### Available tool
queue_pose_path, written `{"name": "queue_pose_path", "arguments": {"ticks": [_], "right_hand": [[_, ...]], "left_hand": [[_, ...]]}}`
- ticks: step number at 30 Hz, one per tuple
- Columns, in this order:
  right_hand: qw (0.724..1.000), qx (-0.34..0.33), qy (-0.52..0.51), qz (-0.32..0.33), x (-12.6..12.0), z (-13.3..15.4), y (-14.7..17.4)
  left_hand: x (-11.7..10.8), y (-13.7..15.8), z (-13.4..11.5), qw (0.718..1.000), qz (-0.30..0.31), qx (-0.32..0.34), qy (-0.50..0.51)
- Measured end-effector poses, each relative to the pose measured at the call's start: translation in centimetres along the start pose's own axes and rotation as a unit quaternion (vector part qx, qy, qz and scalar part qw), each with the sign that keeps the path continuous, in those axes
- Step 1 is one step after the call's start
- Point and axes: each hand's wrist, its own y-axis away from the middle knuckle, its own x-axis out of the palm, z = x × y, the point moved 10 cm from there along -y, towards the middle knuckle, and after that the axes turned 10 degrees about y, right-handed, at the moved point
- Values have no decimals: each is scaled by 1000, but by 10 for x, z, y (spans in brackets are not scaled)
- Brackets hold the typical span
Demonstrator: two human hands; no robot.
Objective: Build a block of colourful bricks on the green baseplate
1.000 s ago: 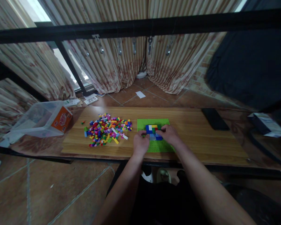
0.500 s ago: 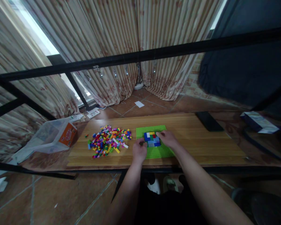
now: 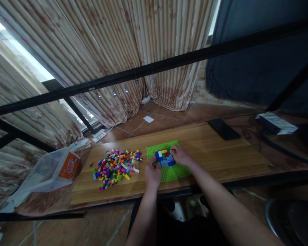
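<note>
A patch of toy building bricks (image 3: 164, 164) in blue, light blue, white, yellow, red and green sits on a bright green baseplate (image 3: 170, 177). My left hand (image 3: 153, 174) rests at the patch's left edge, thumb and forefinger apart with green showing between them. At the upper right corner of the patch, the fingers of my right hand (image 3: 181, 155) are pinched together. Whatever they hold is too small or hidden to make out. To the left lies a loose pile of many-coloured bricks (image 3: 118, 165).
The wooden board (image 3: 202, 150) carries a black phone-like slab (image 3: 224, 129) at right. Left of the board stands a clear plastic bin (image 3: 48, 171) with an orange label. A blue and white packet (image 3: 276, 123) lies at far right. A black metal bar (image 3: 149, 69) crosses behind.
The camera view has tilted and shifted. Both hands stay at the brick patch; the left thumb and forefinger look a little wider apart, and the right hand remains pinched at the upper right corner.
</note>
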Motion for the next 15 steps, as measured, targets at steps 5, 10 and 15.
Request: {"name": "queue_pose_path", "arguments": {"ticks": [5, 10, 15], "right_hand": [[999, 6, 3, 33, 3, -4, 4], [998, 22, 46, -27, -18, -8, 6], [996, -34, 58, -64, -24, 17, 9]], "left_hand": [[-10, -2, 1, 1000, -21, -4, 18], [-26, -5, 5, 997, -70, -12, -27], [-16, -3, 3, 999, -43, -22, -14]]}}
